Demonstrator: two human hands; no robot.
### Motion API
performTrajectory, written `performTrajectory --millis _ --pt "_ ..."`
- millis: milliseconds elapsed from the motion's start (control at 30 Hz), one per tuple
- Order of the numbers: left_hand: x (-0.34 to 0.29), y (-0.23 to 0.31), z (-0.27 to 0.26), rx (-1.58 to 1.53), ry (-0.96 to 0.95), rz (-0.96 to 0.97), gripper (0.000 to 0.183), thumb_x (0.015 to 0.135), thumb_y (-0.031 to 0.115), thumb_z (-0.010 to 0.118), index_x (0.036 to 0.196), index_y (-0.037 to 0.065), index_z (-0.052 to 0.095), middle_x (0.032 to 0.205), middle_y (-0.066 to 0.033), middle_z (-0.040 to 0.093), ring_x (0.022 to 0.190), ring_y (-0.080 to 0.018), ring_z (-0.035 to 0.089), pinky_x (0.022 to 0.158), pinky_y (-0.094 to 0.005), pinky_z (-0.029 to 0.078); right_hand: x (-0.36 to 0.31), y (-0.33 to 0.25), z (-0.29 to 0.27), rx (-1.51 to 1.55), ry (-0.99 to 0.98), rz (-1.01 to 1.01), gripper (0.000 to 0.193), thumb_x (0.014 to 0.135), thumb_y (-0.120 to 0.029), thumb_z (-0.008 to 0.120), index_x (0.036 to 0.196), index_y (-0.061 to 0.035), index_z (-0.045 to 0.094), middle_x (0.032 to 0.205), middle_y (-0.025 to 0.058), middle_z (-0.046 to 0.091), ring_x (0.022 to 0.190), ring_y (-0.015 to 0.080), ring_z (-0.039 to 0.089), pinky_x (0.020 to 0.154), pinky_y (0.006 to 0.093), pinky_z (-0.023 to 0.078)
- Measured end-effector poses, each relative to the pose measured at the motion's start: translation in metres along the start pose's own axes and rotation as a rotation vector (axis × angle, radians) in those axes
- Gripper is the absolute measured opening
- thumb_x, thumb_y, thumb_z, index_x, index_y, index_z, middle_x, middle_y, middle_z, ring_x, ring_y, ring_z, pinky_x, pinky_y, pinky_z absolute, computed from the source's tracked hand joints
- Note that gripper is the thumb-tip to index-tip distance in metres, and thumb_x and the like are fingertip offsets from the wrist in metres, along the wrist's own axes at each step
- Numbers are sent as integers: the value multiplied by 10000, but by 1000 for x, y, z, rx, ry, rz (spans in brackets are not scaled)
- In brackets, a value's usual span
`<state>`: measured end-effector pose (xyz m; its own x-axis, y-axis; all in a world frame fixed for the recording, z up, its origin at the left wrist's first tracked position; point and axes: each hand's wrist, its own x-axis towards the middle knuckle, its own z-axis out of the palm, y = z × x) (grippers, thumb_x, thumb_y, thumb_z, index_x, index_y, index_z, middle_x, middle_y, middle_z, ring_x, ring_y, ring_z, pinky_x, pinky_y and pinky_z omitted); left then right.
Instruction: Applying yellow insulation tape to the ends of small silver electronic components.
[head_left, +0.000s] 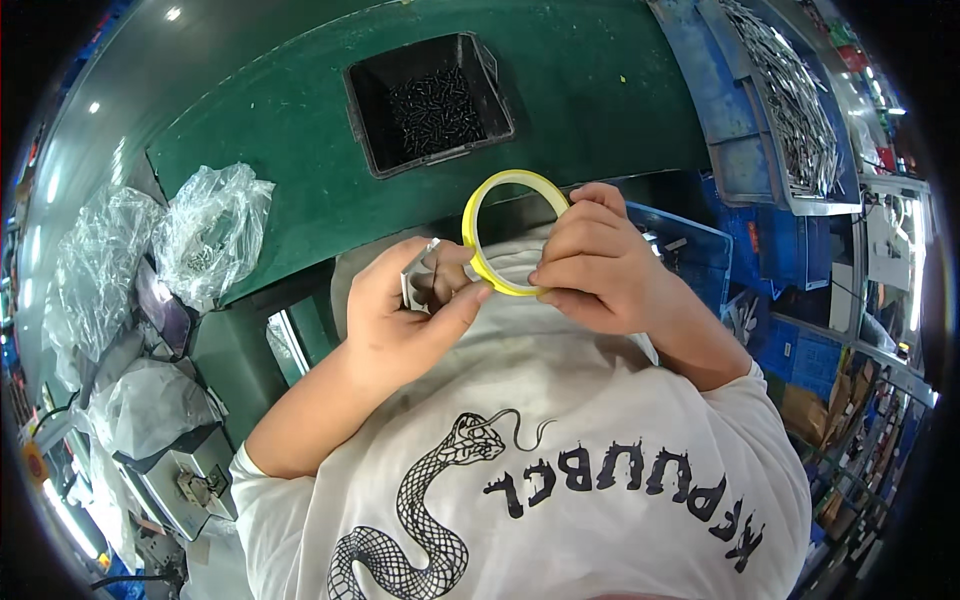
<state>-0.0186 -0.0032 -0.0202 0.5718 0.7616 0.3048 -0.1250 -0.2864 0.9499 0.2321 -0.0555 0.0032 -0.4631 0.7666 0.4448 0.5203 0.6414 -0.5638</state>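
In front of my chest, my right hand [605, 265] grips a roll of yellow tape [470, 222] by its right side, fingers closed on the rim. The roll is tilted up, so its open centre shows. My left hand [395, 315] is closed around a thin, shiny metal piece [407, 278], partly hidden by the fingers. The left thumb and index finger also touch the tape's lower left edge, where a small yellow bump shows.
A black bin [358, 122] of small black screw-like parts [440, 110] stands on the green table [590, 90]. Clear plastic bags [212, 230] lie at left. A blue crate [735, 130] at right holds thin metal strips [790, 110]. Another blue crate [700, 255] sits behind my right forearm.
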Motion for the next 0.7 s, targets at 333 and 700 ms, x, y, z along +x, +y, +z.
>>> performTrajectory --millis 333,700 --pt "1 -3 3 52 36 93 382 811 -114 732 1152 -6 595 847 -40 648 598 -28 523 496 -195 392 1 2 3 -60 -9 -30 303 700 -106 801 985 -127 702 940 -6 614 875 222 594 955 474 370" --pt "2 -2 0 178 -23 50 297 803 -91 746 1051 -21 599 795 -38 616 592 -55 531 503 -215 406 -2 4 5 -53 -13 -43 317 696 -109 796 996 -132 698 950 -6 614 881 218 599 951 475 373"
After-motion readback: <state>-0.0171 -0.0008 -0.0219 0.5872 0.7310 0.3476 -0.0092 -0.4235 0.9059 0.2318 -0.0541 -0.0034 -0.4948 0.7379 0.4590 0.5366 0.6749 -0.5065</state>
